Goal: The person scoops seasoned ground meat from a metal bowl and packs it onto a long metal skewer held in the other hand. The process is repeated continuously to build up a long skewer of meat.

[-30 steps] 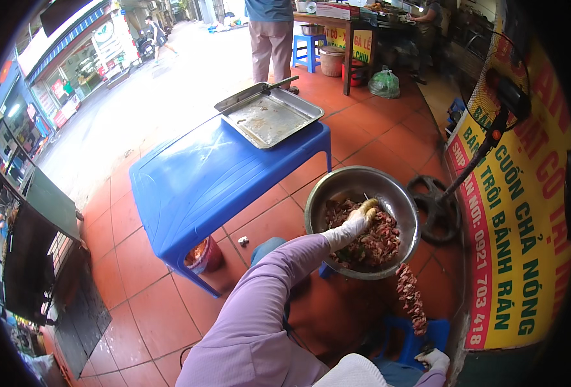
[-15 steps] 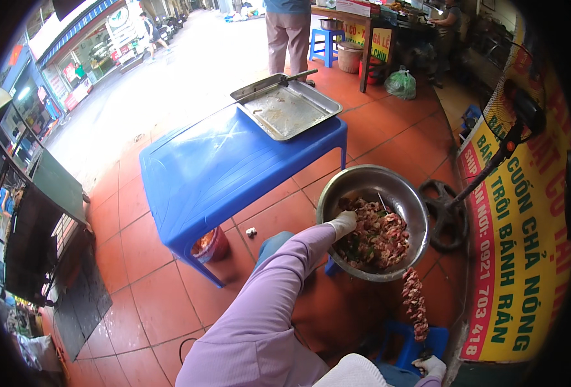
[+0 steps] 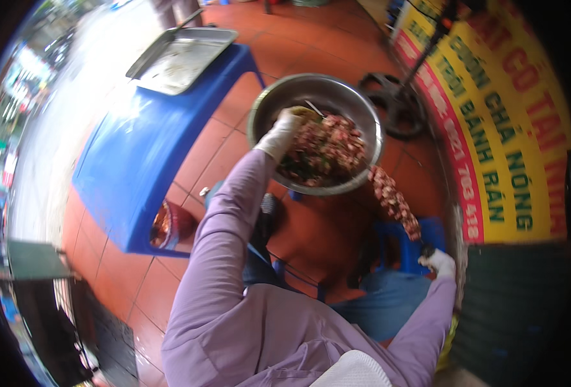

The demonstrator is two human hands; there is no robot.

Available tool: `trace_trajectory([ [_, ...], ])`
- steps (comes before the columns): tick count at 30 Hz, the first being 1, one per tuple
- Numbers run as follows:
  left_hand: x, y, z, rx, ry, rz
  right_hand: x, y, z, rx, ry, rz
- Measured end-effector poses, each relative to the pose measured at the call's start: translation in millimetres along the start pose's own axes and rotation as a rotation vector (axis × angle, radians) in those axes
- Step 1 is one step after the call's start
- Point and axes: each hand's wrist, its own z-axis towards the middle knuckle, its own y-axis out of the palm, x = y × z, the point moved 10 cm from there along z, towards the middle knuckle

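Observation:
A wide metal bowl (image 3: 374,132) holds a heap of small raw meat pieces (image 3: 337,138) with bits of green. My gloved left hand (image 3: 289,124) reaches into it at the left side, against the meat; its fingers are blurred and partly hidden. A thin pale stick (image 3: 314,108) pokes up from the meat beside that hand. Low on the right, my gloved right hand (image 3: 439,263) is closed round the dark handle end of a meat skewer (image 3: 394,201). Raw meat pieces are packed along the skewer, which slants up to the bowl's lower right rim.
A blue plastic table (image 3: 137,145) stands left of the bowl, with a shallow metal tray (image 3: 185,58) at its far end. A red bucket (image 3: 181,222) sits by the table. A blue stool (image 3: 421,242) is near my right hand. Right of the bowl are a black stand base (image 3: 395,106) and a yellow banner (image 3: 492,122).
The view has turned, shifting the bowl and table leftward and up. My left hand has moved to the upper left part of the meat. The skewer stays in my right hand, by the bowl's rim.

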Motion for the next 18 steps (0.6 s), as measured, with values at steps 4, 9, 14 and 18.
trace_trajectory([
  [4,-1.4,8.0,-5.7,0.033,-0.127,-0.237,-6.1,5.7,-15.5,-0.023,0.046,0.053],
  [9,2.3,14.2,3.5,0.094,-0.062,-0.389,7.1,6.6,-18.9,0.004,0.122,0.064],
  [14,8.2,6.1,11.8,0.212,-0.022,-0.432,3.3,8.5,-20.7,-0.016,0.127,0.061],
  [18,10.5,9.1,23.5,0.148,0.048,-0.349,-1.9,6.2,-23.5,0.003,0.126,0.068],
])
